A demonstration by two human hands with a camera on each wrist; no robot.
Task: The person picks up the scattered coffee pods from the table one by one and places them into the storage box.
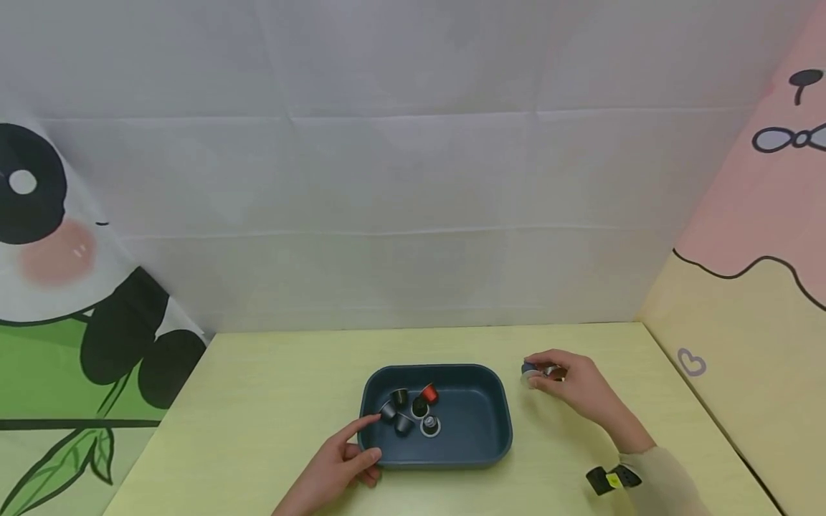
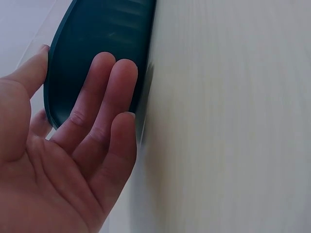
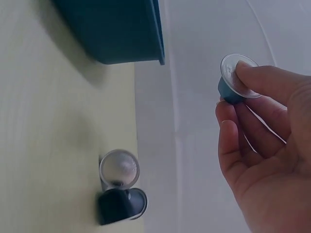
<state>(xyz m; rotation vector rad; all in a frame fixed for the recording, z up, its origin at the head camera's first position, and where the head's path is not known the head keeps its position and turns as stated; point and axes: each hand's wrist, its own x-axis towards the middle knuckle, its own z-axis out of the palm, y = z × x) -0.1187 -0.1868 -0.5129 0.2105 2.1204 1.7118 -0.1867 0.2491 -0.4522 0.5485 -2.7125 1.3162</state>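
Our right hand (image 3: 262, 160) pinches a blue capsule (image 3: 232, 81) between thumb and curled fingers (image 3: 228, 141), foil face turned up toward the camera, raised off the surface (image 1: 258, 401). Just below these fingers, on the surface, two more capsules (image 3: 120, 191) lie touching each other, one silver and one dark. Further out, to the left of the right hand, stands the tray (image 1: 490, 430), dark blue and well apart from the pinched capsule.

Our left hand (image 1: 335, 462) has its fingers (image 2: 104, 102) straight and together, pressed flat on the tray's near left wall, with the thumb up at the rim; it holds nothing. Beyond these fingers, inside the tray, we see several capsules (image 1: 409, 412): dark ones, one red, one with silver foil up.

We judge that the step in hand is carrying one capsule toward the tray. The next move calls for bringing it over the rim and parting the fingers there, while the left hand keeps the tray steady.

We can read no brand, label or writing on the capsules or the tray.
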